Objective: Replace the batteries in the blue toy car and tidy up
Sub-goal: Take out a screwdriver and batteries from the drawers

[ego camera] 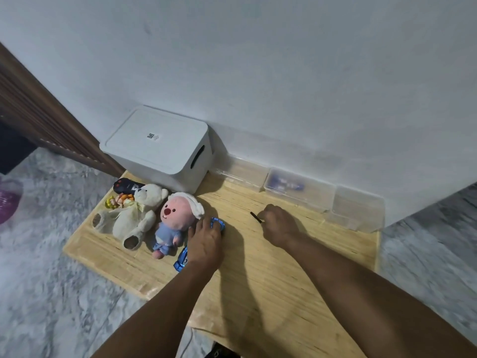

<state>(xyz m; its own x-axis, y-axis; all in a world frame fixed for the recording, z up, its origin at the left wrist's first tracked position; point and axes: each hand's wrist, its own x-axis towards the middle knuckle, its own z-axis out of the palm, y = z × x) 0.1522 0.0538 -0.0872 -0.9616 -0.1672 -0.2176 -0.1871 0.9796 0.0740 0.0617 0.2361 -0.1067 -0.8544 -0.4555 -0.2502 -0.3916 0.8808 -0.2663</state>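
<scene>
Blue toy car (218,224): lying on the wooden table (271,267), just right of the pink plush doll (173,220); my left hand (205,244) is covering it, fingers curling over its body. My right hand (280,224), further right, is pinching a thin dark screwdriver (255,217). A clear box (299,188) is sitting at the far edge.

**Head view: 2 hands at the toy car on the wooden table**

Your left hand (205,244) lies over the blue toy car (218,224), which shows at both ends of the hand, on the wooden table (284,280). Your right hand (280,224) pinches a thin black tool (255,217), tip pointing left. Beside the car lie a pink plush (175,218) and a cream teddy bear (134,215). A white lidded box (157,146) and 3 clear containers (299,188) line the wall.
</scene>
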